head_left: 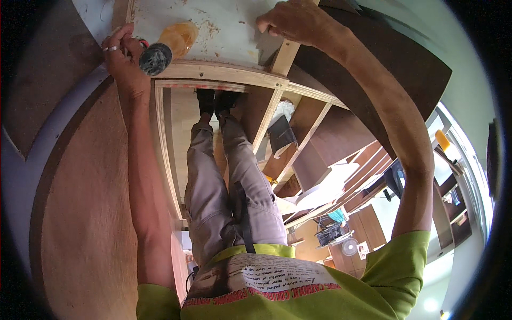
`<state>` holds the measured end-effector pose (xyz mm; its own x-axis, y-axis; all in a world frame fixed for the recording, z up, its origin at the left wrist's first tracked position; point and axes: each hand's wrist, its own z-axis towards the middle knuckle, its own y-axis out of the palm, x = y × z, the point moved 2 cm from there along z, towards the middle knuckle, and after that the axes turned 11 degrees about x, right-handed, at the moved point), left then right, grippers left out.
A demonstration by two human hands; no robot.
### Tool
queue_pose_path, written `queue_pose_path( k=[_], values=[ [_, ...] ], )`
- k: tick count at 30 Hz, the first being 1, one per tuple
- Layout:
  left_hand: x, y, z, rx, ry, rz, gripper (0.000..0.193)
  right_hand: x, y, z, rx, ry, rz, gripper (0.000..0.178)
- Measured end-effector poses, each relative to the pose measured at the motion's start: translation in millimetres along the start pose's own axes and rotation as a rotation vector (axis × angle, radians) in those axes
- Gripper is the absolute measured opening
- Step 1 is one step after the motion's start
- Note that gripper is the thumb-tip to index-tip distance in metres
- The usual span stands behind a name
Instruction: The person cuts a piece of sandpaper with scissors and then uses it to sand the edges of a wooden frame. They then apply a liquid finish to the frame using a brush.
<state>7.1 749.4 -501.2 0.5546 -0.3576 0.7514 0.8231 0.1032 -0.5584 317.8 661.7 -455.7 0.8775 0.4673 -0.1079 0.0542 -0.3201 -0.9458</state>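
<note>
My left hand point(126, 60), with a ring on one finger, is closed at the wooden upright at the upper left. Its fingers are curled, and a small red bit shows beside them; what they grip is hidden. Just right of it is a bottle with a clear amber body point(180, 38) and a dusty black cap point(155, 58), over a white panel point(229, 32) scattered with brown crumbs. My right hand point(298, 22) is at the panel's far right, above a wooden strip point(286, 56). Its fingers are bent inward; anything between them is too small to tell.
A wooden frame rail point(218, 72) crosses in front of me, with open bays below it and my feet beyond. A brown board point(90, 213) rises along my left, and a dark panel point(368, 69) lies under my right forearm. A fan point(349, 246) stands lower right.
</note>
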Motion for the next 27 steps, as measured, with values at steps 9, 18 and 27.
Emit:
queue_pose_path(
  k=[9,18,27],
  values=[
    [-6,7,-11,-0.028,0.209,0.160,0.028,25,-30,1,-0.044,0.200,0.593,0.023],
    [-16,25,-6,0.158,0.316,0.241,0.026,-21,-1,-16,0.025,0.169,0.221,0.015],
    [-27,28,-7,0.182,0.348,0.299,0.022,-9,-10,-19,0.000,0.288,0.308,0.017]
  ],
)
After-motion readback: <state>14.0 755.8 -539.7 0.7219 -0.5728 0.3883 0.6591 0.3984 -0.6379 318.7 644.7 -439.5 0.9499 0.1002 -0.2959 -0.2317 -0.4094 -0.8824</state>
